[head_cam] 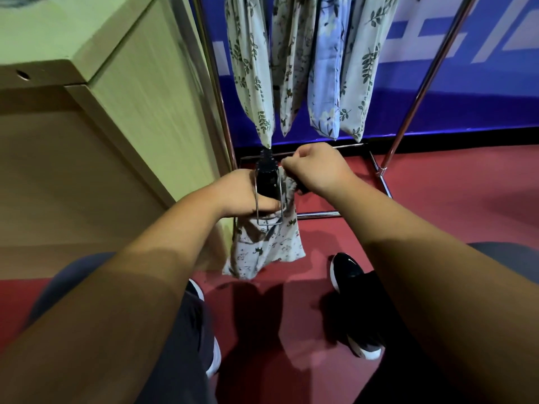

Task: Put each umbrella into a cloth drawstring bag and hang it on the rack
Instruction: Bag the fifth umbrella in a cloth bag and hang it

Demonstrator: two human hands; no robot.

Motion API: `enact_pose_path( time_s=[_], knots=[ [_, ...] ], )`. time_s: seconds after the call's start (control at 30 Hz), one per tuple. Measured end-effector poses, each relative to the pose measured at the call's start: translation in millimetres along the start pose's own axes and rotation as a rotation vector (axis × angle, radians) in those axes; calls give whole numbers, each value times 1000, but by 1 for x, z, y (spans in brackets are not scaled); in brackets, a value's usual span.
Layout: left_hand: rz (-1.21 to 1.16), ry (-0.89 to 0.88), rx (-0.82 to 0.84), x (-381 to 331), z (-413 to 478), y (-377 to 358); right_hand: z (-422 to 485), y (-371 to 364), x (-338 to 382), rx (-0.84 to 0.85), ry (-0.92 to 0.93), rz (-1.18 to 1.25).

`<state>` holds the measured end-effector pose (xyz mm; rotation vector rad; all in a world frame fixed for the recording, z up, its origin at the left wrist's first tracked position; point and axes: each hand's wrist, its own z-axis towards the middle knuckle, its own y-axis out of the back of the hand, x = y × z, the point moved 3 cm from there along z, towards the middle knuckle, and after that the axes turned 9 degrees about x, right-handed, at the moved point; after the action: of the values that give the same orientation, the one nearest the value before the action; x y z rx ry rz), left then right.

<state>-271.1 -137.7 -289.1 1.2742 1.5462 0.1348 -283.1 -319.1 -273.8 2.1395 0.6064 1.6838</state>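
Your left hand grips black folded umbrella before chrome rack | right hand pinches cat-print cloth drawstring bag at its rim | risk: pulling snags cloth on silver wire loop; umbrella slips out

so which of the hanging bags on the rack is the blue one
The third hanging bag from the left: light blue cloth with pale flowers. The other three are whitish with dark leaf or small-figure prints.

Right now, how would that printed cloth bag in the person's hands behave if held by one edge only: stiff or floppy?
Probably floppy: the printed bag droops in folds below the left hand. Likely light, since the right hand holds its rim with a pinch. The black umbrella at its mouth would stiffen it once inside.
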Motion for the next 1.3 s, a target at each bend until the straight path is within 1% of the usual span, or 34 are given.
enact_pose_path(
  time_s=[0.13, 0.23, 0.3, 0.37, 0.43, 0.53, 0.67, 0.8, 0.93, 1.03, 1.1, 1.13, 1.2, 1.23, 1.3],
  knots=[
    [-4, 18, -19, 3, 1, 7, 3, 7, -7, -8, -62, 92],
    [-41, 19, -18, 10, 0, 15, 5, 9, -8, -38, -57, 74],
    [-17, 9, -17, 10, -2, 20, 8, 12, -11, -93, -67, -43],
    [61, 7, -83, 9, -1, 25, 10, 15, -13, -132, -105, -181],
    [148, 38, -173, 12, 1, 32, 10, 16, -15, -116, -167, -285],
    [326, 173, -254, 19, 2, 39, 6, 17, -17, -84, -234, -369],
    [414, 246, -258, 20, 2, 41, 6, 17, -20, -45, -278, -429],
    [407, 279, -241, 21, 0, 42, 2, 19, -16, 7, -301, -526],
    [235, 249, -182, 20, -2, 38, -1, 18, -19, 14, -312, -491],
    [153, 241, -117, 19, -3, 38, -2, 16, -22, 37, -305, -463],
    [186, 261, -98, 19, -4, 39, -3, 16, -17, 85, -333, -490],
    [217, 275, -106, 20, -5, 40, -4, 16, -16, 106, -378, -502],
    [282, 290, -126, 19, -7, 39, -16, 15, -17, 218, -478, -589],
    [310, 291, -131, 18, -7, 37, -16, 12, -23, 277, -530, -573],
    [374, 283, -143, 18, -6, 36, -12, 4, -35, 369, -492, -584]
  ],
)
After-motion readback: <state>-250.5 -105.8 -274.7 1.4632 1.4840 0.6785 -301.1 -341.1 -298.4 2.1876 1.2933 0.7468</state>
